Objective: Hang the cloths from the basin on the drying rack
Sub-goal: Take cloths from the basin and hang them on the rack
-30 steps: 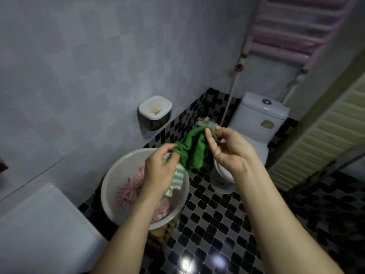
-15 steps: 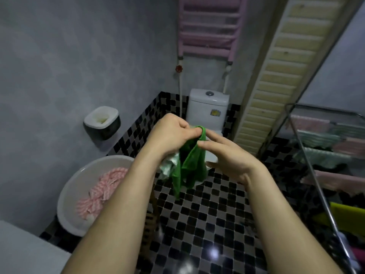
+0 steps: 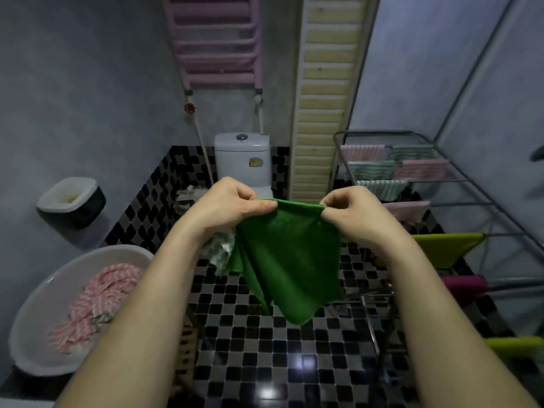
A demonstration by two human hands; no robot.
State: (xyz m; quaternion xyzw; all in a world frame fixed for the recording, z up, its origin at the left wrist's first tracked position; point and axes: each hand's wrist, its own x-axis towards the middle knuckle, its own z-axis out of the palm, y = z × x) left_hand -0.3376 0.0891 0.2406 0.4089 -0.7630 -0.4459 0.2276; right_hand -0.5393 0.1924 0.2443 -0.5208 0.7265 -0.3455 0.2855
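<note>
Head view: two bare forearms stretch out over the black-and-white tiled floor.
Left hand: thumb and curled fingers pinch the top left corner of the green cloth, and a pale striped cloth is bunched under the same palm.
Right hand: fingers curled in, pinching the top right corner.
Green cloth: top edge pulled taut between the two hands, the rest hanging free in mid-air between basin and rack, touching neither.
Basin: white, low on the left, with pink striped cloths heaped inside.
Drying rack: metal rails on the right, with striped cloths draped at the far end and a yellow cloth nearer.
Writing: one small yellow sticker on the toilet cistern, too blurred to read.
</note>
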